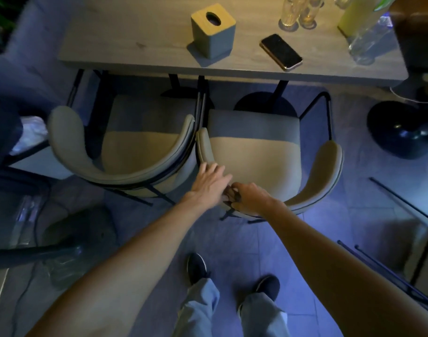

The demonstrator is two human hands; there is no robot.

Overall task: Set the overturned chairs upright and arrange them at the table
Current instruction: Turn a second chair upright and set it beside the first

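Two beige upholstered chairs with curved backrests stand upright side by side, seats facing the wooden table (pixel 110 54). The left chair (pixel 137 152) and the right chair (pixel 256 154) almost touch at their backrest ends. My right hand (pixel 250 199) is closed over the top of the right chair's backrest at its near curve. My left hand (pixel 209 182) lies flat with fingers spread on the same backrest, just left of the right hand and touching it. The backrest part beneath both hands is hidden.
On the table stand a tissue box (pixel 213 32), a phone (pixel 281 51), several glasses (pixel 298 13) and a bottle (pixel 363 27). A round black base (pixel 400 130) sits on the floor at right. Thin black metal legs (pixel 402 203) lie at far right. My feet (pixel 196 266) are behind the chairs.
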